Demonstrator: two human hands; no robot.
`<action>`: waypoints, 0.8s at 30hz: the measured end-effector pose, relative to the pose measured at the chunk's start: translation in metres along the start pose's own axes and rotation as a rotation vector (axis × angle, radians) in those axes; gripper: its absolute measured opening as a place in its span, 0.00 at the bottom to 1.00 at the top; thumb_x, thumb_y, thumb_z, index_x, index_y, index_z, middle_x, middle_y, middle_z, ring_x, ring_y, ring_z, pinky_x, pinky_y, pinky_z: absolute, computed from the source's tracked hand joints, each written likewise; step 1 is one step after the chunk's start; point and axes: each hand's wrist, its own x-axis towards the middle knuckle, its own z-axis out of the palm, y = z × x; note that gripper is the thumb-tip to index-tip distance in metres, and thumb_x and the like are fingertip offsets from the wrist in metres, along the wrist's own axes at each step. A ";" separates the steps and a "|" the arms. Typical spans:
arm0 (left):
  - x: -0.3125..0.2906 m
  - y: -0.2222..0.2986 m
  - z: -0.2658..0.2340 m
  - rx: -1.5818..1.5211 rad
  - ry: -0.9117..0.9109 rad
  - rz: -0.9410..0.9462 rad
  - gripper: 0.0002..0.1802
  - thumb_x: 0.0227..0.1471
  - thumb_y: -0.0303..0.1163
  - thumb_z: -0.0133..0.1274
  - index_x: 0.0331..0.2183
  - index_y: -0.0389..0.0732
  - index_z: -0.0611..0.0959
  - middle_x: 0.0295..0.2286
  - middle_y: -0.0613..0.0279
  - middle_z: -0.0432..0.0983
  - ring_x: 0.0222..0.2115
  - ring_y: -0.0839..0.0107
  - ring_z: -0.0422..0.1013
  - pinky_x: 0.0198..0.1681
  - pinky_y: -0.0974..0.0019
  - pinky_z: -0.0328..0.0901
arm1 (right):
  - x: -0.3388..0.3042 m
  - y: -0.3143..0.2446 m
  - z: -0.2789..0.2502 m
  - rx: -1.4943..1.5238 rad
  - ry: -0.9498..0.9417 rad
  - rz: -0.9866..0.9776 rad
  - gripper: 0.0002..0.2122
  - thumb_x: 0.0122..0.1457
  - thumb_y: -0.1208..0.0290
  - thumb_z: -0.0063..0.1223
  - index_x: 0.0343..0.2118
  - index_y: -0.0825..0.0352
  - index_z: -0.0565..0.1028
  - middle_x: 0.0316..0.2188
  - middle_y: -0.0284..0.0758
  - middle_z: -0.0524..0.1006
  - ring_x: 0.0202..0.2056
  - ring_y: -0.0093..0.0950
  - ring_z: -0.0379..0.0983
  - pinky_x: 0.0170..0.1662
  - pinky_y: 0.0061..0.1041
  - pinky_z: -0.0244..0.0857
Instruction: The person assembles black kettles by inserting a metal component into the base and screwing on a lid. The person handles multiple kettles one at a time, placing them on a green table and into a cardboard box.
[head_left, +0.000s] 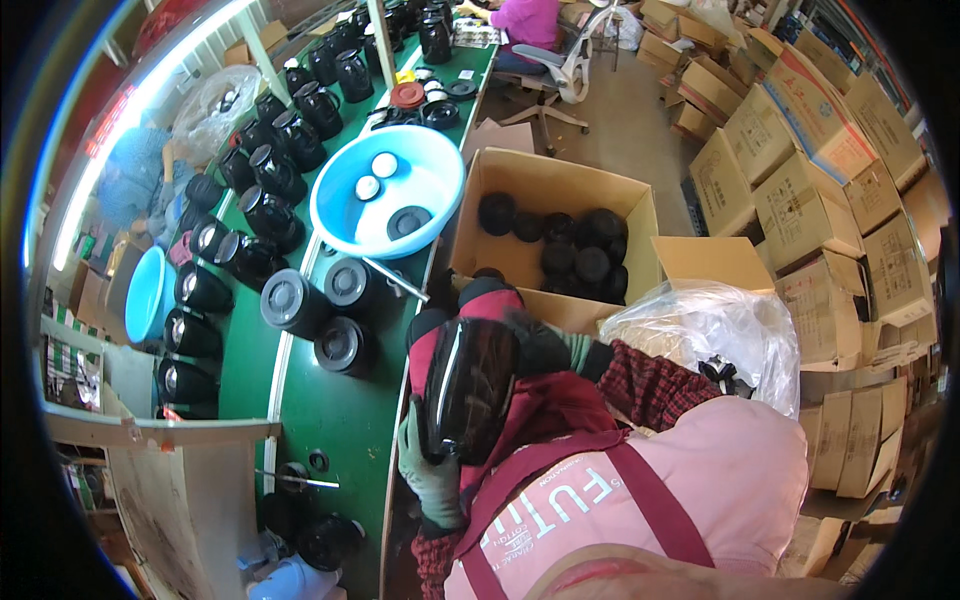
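A glossy black jug (468, 385) lies across my lap, against my maroon apron (560, 405). Its lower end rests in my left hand (432, 478), which wears a pale grey-green glove and has its fingers wrapped round the near left side. By its upper right side is my right hand (542, 348), in a dark-palmed glove with a green cuff; its fingers are partly hidden, but they press against the jug. Just left of it, three dark round containers with ridged lids (294, 302) stand together on the green table (320, 420).
A light blue basin (330, 215) holds two white round caps and a dark disc. Rows of glossy black jugs (275, 215) line the table. Beside me, an open carton (550, 190) contains dark round pieces. Clear plastic (710, 335) and stacked cartons (800, 200) are at right.
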 end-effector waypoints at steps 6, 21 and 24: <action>0.001 -0.014 0.030 -0.140 -0.147 0.306 0.48 0.40 0.27 0.69 0.63 0.35 0.67 0.61 0.40 0.63 0.62 0.43 0.60 0.64 0.51 0.59 | 0.011 -0.040 0.029 -0.030 -0.303 -0.239 0.22 0.73 0.56 0.34 0.63 0.63 0.65 0.60 0.36 0.69 0.60 0.30 0.65 0.67 0.33 0.56; 0.122 -0.116 0.148 0.654 -0.238 0.137 0.35 0.54 0.54 0.55 0.60 0.49 0.74 0.62 0.54 0.63 0.64 0.48 0.56 0.65 0.30 0.43 | -0.067 -0.091 -0.002 -1.395 0.648 -1.246 0.33 0.69 0.41 0.32 0.67 0.63 0.59 0.67 0.40 0.60 0.64 0.36 0.61 0.67 0.39 0.56; 0.139 -0.095 0.149 0.483 0.156 0.442 0.25 0.48 0.43 0.61 0.49 0.50 0.79 0.51 0.54 0.73 0.54 0.50 0.67 0.58 0.40 0.56 | -0.073 -0.087 0.000 -1.496 0.404 -1.248 0.31 0.67 0.45 0.36 0.59 0.71 0.67 0.60 0.45 0.69 0.59 0.38 0.67 0.65 0.39 0.58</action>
